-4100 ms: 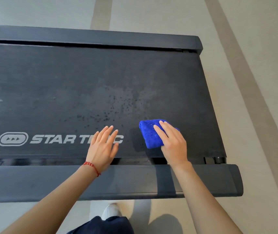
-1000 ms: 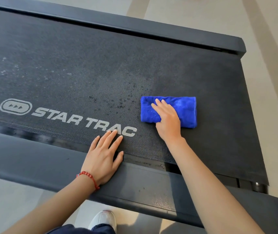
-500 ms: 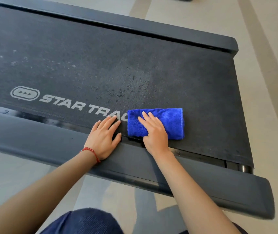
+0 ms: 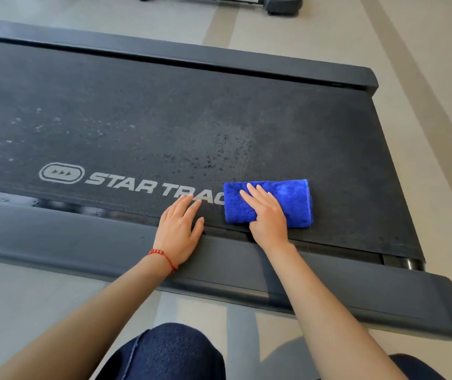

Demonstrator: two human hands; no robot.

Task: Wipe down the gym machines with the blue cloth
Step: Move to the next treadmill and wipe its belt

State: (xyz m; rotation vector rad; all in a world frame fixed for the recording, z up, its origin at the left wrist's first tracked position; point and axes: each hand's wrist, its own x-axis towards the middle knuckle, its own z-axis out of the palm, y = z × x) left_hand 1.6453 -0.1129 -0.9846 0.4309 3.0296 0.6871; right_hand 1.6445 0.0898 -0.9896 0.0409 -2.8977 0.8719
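Note:
A black treadmill belt (image 4: 164, 122) with a white STAR TRAC logo fills the view. A folded blue cloth (image 4: 293, 198) lies on the belt near its front edge, just right of the logo. My right hand (image 4: 267, 215) presses flat on the cloth's left half, fingers spread. My left hand (image 4: 179, 229) rests flat and holds nothing, palm on the near side rail (image 4: 82, 237) and fingertips on the belt. Dark wet specks and pale spots mark the belt.
The far side rail (image 4: 219, 54) runs along the back. A roller end (image 4: 408, 263) shows at the belt's right end. Another machine's base (image 4: 274, 4) stands on the pale floor at the top. My knee (image 4: 164, 352) in dark jeans is at the bottom.
My right hand has drawn the cloth from the middle of the belt toward the near edge and slightly left. My left hand has stayed planted on the rail.

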